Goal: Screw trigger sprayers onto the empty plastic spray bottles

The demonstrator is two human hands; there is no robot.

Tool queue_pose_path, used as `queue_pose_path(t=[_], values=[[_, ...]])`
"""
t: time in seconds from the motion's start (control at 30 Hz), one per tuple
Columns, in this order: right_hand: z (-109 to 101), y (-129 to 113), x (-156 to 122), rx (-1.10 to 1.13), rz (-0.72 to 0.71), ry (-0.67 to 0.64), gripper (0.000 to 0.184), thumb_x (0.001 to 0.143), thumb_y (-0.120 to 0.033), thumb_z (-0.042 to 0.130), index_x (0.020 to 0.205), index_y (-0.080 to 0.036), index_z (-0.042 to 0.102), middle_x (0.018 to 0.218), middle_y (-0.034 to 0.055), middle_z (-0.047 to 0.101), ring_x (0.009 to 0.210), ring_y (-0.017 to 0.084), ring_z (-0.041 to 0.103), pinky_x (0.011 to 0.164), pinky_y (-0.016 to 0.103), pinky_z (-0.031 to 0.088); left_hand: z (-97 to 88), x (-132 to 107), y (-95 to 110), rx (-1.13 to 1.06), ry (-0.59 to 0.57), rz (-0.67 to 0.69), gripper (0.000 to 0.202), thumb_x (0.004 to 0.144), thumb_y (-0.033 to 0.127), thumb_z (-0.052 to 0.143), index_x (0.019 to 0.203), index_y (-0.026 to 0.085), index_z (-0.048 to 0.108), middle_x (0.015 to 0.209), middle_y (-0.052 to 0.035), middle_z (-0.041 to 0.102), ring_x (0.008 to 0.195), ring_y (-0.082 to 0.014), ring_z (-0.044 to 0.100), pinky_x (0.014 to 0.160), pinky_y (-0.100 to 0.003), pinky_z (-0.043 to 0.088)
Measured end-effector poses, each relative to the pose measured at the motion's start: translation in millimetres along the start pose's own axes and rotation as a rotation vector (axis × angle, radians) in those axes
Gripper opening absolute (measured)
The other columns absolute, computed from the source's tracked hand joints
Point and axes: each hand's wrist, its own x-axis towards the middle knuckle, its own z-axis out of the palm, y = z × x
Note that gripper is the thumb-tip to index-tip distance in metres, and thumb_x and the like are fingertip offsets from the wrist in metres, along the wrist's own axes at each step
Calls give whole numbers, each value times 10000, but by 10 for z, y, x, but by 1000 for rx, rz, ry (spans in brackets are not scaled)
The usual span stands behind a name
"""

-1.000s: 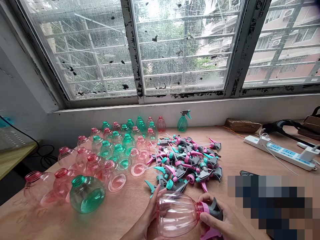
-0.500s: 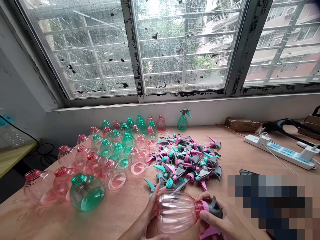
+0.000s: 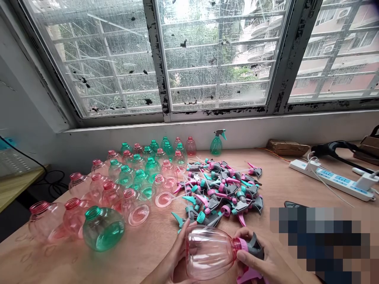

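A clear pink spray bottle (image 3: 209, 252) lies sideways between my hands at the bottom of the view, its neck pointing right. My left hand (image 3: 177, 252) wraps round its base end. On the neck sits a grey and pink trigger sprayer (image 3: 255, 247). The fingers of my right hand (image 3: 260, 260) are closed on the sprayer's pink collar and grey head, with the pink trigger hanging below. Just beyond the bottle is a heap of loose trigger sprayers (image 3: 220, 187) in grey, pink and teal.
Rows of open pink and green bottles (image 3: 102, 228) stand at the left. A green bottle with its sprayer fitted (image 3: 216, 144) is by the wall. To the right are a brown parcel (image 3: 287, 147), a white power strip (image 3: 331, 179), a black strap (image 3: 334, 149) and a blurred-out patch.
Almost nothing differs. The pink bottle has turned slightly about its long axis in my left hand, while my right hand keeps its place on the sprayer.
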Motion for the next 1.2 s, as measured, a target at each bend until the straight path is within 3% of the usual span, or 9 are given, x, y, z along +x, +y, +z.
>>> queue_pose_path(t=[0.2, 0.4, 0.57, 0.77, 0.93, 1.1, 1.2], values=[[17, -13, -8, 6, 1, 2, 498, 779, -536, 791, 1038, -185, 550, 622, -19, 719, 488, 120, 639, 405, 177, 464, -29, 7, -51, 4, -6, -14, 1045, 801, 606, 701, 1564, 432, 8, 1685, -53, 119, 1477, -382, 302, 1167, -510, 293], [4, 5, -7, 13, 13, 25, 480, 758, -506, 820, 1026, -183, 588, 628, -25, 696, 470, 124, 633, 397, 189, 477, -52, -15, -24, -30, -42, -13, 1184, 698, 630, 781, 1564, 427, -1, 1697, -31, 68, 1486, -414, 268, 1181, -523, 278], [4, 6, -6, 27, 7, 24, 462, 764, -506, 814, 1011, -182, 595, 639, -24, 693, 472, 123, 634, 395, 192, 478, -45, -4, 9, 20, -24, -46, 1182, 722, 595, 785, 1571, 399, -13, 1697, -60, 83, 1484, -420, 278, 1180, -550, 277], [13, -6, -2, 19, 13, 5, 456, 769, -505, 810, 999, -185, 580, 610, -21, 722, 461, 115, 637, 405, 179, 470, -45, 4, -105, 29, 5, -10, 1072, 818, 542, 720, 1567, 405, -34, 1696, -66, 111, 1521, -382, 225, 1199, -544, 239], [29, -33, -9, 24, 36, 1, 493, 765, -505, 813, 1023, -180, 547, 598, -25, 728, 457, 104, 643, 411, 165, 454, -59, -10, -139, -20, -17, 24, 1177, 715, 616, 775, 1565, 417, -15, 1696, -49, 98, 1505, -413, 245, 1187, -548, 267], [24, -34, -10, 19, 25, -3, 492, 778, -516, 798, 1024, -172, 547, 605, -16, 737, 461, 98, 629, 410, 166, 462, -64, 30, -70, 18, -15, -59, 1116, 760, 645, 716, 1563, 420, -26, 1703, -20, 80, 1517, -402, 225, 1200, -532, 259], [13, -18, -3, 16, 22, -14, 479, 790, -507, 791, 1028, -171, 548, 607, -7, 743, 464, 104, 637, 410, 168, 462, -66, 60, -61, 20, -25, -53, 1141, 770, 632, 717, 1563, 398, -68, 1696, -60, 105, 1522, -403, 207, 1193, -551, 256]])
